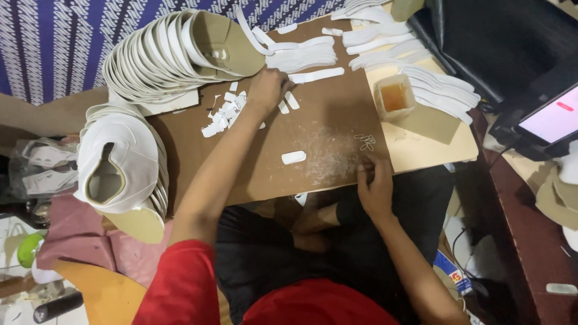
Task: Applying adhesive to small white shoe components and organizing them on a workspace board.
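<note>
The person sits cross-legged with a brown board (pixel 325 129) across the lap. The left hand (pixel 267 89) reaches to the far side of the board, fingers curled down onto a scatter of small white strips (pixel 224 114) that lie just left of it; whether it actually grips one cannot be told, since the fingertips are hidden under the hand. Two more short strips lie just right of that hand, and a longer white strip (pixel 316 75) lies beyond it.

The right hand (pixel 374 186) rests at the near right edge of the board, fingers bent and pressed down on the surface; what it holds, if anything, is too small to tell. Just beyond its fingertips lies a small cluster of thin clips (pixel 365 142). A single white tab (pixel 293 157) lies alone near the middle of the board, between the two hands, beside a patch of pale smears.

At the far left a fanned stack of white shoe uppers (pixel 162 54) curves over the board's edge, and a second stack (pixel 120 159) sits nearer on the left. Piles of long white pieces (pixel 385 39) lie at the far right, near a small tub (pixel 394 96) of amber glue on a tan sheet.
</note>
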